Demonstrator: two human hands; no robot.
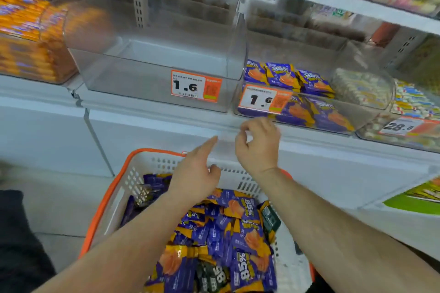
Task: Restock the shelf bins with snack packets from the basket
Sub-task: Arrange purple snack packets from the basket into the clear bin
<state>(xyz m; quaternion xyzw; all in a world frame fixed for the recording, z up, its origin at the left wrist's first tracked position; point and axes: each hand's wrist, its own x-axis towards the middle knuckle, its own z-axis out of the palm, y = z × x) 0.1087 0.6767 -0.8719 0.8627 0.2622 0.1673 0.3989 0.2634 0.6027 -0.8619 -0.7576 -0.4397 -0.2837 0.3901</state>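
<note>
Purple-and-orange snack packets (240, 233) heaped in a white basket (114, 200) with an orange rim, low in view, below the shelf. More of the same packets (285, 76) already lying in the clear shelf bin (357, 121) on the right, partly filled, behind a "1.6" price tag (260, 98). Just left of it, a clear bin (133, 83) with nothing inside, its own "1.6" tag (194, 85) on the front wall. Further left, a bin of orange packets (26, 38); far right, pale wrapped sweets (362, 88) and a "28.8" tag (402, 127).

Risks, as a judgement: dropping packets into the wrong bin, since both tags read alike; spilling over the low front wall of the partly filled bin if piled toward the edge; snagging a wrapper on the basket's slotted wall.

Left hand (197, 173) over the basket's far rim, fingers straight and relaxed, forefinger extended toward the shelf, holding nothing. Right hand (258, 147) raised just below the right bin's front, fingers loosely curled, thumb near forefinger; nothing visibly pinched, grip apparently bare.
</note>
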